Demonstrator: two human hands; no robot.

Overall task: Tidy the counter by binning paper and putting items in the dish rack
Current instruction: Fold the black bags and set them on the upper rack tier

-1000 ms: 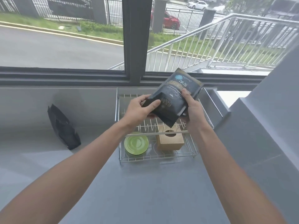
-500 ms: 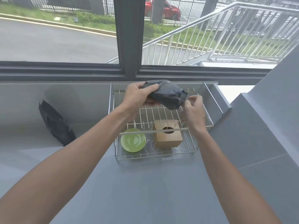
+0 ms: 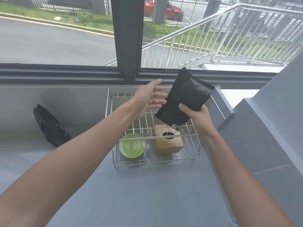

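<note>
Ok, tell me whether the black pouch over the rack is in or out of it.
Out. The black pouch is tilted, gripped by the right hand above the dish rack; the left hand is open beside it.

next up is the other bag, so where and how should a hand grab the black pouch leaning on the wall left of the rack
Grip the crumpled black foil pouch by its upper end, coming from above and in front. It leans tilted against the grey back wall, so its back is blocked and its top edge is free. The open left hand is nearer to it.

pouch [image 3: 185,99] – black, slightly glossy film | dish rack [image 3: 157,161] – shiny metal wire | box [image 3: 168,144] – matt cardboard
</note>
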